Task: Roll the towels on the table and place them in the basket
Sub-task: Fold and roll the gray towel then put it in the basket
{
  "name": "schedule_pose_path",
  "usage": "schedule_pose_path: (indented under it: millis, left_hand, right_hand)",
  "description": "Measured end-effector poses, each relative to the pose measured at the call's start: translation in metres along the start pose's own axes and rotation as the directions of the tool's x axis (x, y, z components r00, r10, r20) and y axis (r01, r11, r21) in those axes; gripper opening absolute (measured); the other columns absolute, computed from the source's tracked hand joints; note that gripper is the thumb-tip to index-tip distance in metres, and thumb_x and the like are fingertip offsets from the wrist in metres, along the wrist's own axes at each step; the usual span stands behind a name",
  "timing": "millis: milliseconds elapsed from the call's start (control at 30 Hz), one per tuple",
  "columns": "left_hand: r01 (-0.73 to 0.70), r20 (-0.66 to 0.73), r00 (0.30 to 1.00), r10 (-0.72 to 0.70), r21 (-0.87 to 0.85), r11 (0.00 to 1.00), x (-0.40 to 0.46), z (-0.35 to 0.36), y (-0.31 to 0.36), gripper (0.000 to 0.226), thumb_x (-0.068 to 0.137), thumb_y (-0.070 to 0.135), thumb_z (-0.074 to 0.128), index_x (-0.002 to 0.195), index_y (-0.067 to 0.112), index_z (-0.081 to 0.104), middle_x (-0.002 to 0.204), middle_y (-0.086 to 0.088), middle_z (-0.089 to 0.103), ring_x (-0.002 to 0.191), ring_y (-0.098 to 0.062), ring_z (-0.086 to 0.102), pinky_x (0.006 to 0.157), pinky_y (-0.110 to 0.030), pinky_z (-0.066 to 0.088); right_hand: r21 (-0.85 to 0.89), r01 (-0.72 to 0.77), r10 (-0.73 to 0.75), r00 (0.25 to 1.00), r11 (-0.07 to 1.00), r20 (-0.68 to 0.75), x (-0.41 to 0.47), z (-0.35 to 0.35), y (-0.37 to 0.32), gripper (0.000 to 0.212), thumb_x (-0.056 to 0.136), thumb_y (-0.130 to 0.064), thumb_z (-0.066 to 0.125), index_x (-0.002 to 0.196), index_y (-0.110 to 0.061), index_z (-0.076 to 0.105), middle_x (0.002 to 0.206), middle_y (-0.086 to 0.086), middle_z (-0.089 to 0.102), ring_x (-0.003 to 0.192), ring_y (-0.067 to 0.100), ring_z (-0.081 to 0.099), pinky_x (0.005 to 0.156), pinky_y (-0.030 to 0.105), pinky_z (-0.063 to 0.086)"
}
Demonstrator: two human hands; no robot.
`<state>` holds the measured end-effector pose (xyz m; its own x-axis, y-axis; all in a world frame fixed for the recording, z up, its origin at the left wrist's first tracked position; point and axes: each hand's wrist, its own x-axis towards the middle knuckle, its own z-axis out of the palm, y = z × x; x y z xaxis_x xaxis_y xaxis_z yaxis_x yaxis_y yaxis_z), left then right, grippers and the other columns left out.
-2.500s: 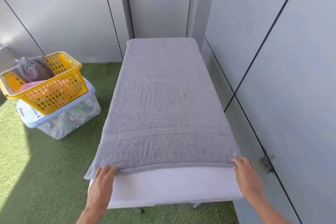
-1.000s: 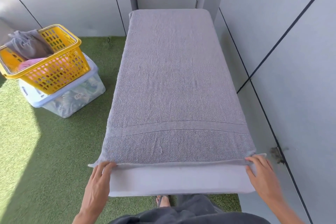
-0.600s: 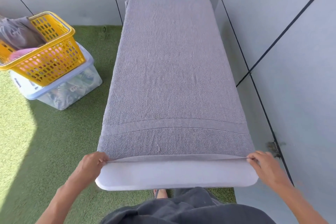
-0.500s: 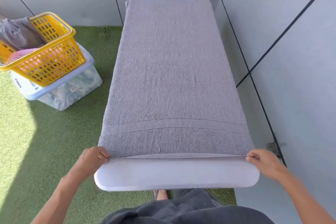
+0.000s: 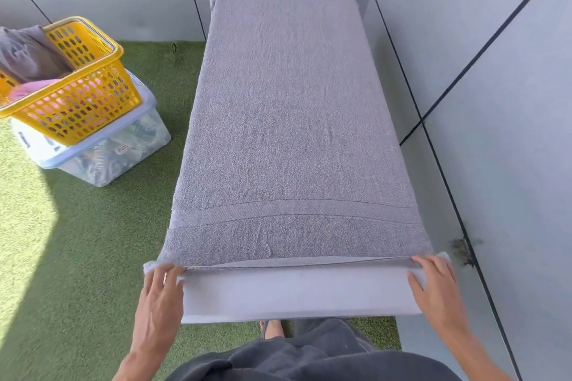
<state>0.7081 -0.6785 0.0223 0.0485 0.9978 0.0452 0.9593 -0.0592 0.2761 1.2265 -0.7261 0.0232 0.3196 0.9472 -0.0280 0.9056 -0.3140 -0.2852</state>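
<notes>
A large grey towel (image 5: pixel 288 120) lies flat along the whole white table (image 5: pixel 294 292). Its near hem is turned over into a narrow fold across the table's width. My left hand (image 5: pixel 161 288) lies on the near left corner of that fold, fingers over the hem. At the near right corner, my right hand (image 5: pixel 433 283) holds the fold the same way. A bit of towel sticks out past each hand. The yellow basket (image 5: pixel 119 54) stands to the left, with a grey cloth and a pink one in it.
The basket sits on a clear plastic box with a pale blue lid (image 5: pixel 102 153) on green artificial grass (image 5: pixel 77 241). Grey wall panels (image 5: pixel 495 102) run close along the table's right side and behind it. My dark trousers and a foot show below the table edge.
Both hands have gone from pinching the near hem to lying over its corners, and the hem now lies turned over in a narrow fold. The camera has shifted slightly.
</notes>
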Motion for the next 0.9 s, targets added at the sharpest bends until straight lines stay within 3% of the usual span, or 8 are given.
schedule_pose_path:
  millis: [133,233,367,467,633,733,800,900]
  left_hand:
    - [-0.009,0.005,1.000,0.009,-0.028,1.000,0.013,0.001,-0.007,0.034,0.078,-0.005,0.070,0.107,0.006,0.057,0.109,-0.011,0.052,0.094,-0.030,0.050,0.078,-0.045,0.051]
    - [-0.020,0.017,1.000,0.020,0.012,1.000,0.021,-0.004,-0.009,0.043,0.075,-0.012,0.069,0.112,0.007,0.057,0.108,-0.012,0.053,0.091,-0.028,0.047,0.069,-0.042,0.053]
    - [-0.085,0.050,0.995,0.084,0.028,0.996,0.023,-0.011,-0.014,0.039,0.077,-0.014,0.065,0.111,0.005,0.059,0.098,-0.006,0.058,0.086,-0.023,0.050,0.075,-0.038,0.051]
    - [-0.064,0.164,0.984,0.072,-0.054,0.996,0.031,-0.021,-0.023,0.025,0.085,-0.008,0.061,0.102,0.011,0.063,0.094,-0.001,0.062,0.082,-0.019,0.054,0.071,-0.033,0.049]
    - [0.178,0.437,0.897,-0.069,-0.212,0.961,0.074,-0.036,-0.032,0.021,0.090,0.009,0.064,0.104,0.023,0.060,0.095,0.002,0.066,0.082,-0.014,0.062,0.075,-0.032,0.052]
    - [0.182,0.375,0.922,-0.095,-0.205,0.962,0.086,-0.036,-0.038,0.028,0.079,0.010,0.076,0.083,0.031,0.058,0.090,0.005,0.060,0.082,-0.017,0.060,0.077,-0.041,0.053]
    - [0.118,0.267,0.961,-0.075,-0.147,0.982,0.079,-0.033,-0.035,0.020,0.075,0.010,0.078,0.075,0.024,0.065,0.086,0.004,0.057,0.083,-0.021,0.054,0.075,-0.039,0.049]
    - [-0.012,0.103,0.995,0.019,-0.068,0.998,0.050,-0.027,-0.016,0.013,0.078,-0.001,0.073,0.088,0.006,0.070,0.088,-0.004,0.061,0.085,-0.027,0.057,0.071,-0.039,0.051]
  right_hand:
    - [-0.007,0.005,-0.005,1.000,1.000,-0.012,0.007,-0.005,-0.001,0.034,0.073,0.002,0.077,0.105,-0.003,0.066,0.105,0.011,0.059,0.105,0.028,0.046,0.095,0.041,0.039]
    - [-0.048,0.047,-0.047,0.999,0.998,-0.009,0.016,-0.007,0.002,0.024,0.076,0.002,0.074,0.098,-0.005,0.067,0.098,0.007,0.062,0.096,0.027,0.050,0.088,0.037,0.040]
    - [-0.061,0.024,-0.021,0.999,0.998,0.038,0.018,-0.012,0.009,0.015,0.083,0.000,0.069,0.096,-0.008,0.069,0.094,0.004,0.067,0.093,0.027,0.056,0.084,0.035,0.040]
    - [-0.044,0.014,-0.007,0.990,0.999,0.142,0.024,-0.019,0.019,0.011,0.087,-0.003,0.066,0.095,-0.010,0.069,0.087,-0.002,0.065,0.093,0.027,0.058,0.078,0.031,0.040]
    - [0.122,-0.115,0.059,0.920,0.986,0.388,0.057,-0.046,0.007,0.015,0.087,-0.007,0.067,0.087,-0.022,0.066,0.077,-0.005,0.067,0.078,0.016,0.062,0.068,0.027,0.038]
    - [0.182,-0.181,0.119,0.945,0.967,0.305,0.063,-0.041,0.001,0.028,0.080,-0.006,0.073,0.078,-0.030,0.059,0.072,-0.005,0.064,0.072,0.013,0.059,0.065,0.022,0.039]
    - [0.077,-0.116,0.103,0.982,0.990,0.160,0.054,-0.032,0.000,0.030,0.077,-0.008,0.075,0.076,-0.034,0.062,0.078,-0.008,0.058,0.077,0.017,0.050,0.072,0.025,0.036]
    - [0.006,-0.022,0.022,1.000,1.000,-0.010,0.027,-0.019,-0.005,0.013,0.079,-0.002,0.073,0.089,-0.011,0.072,0.086,-0.002,0.052,0.086,0.022,0.044,0.082,0.034,0.038]
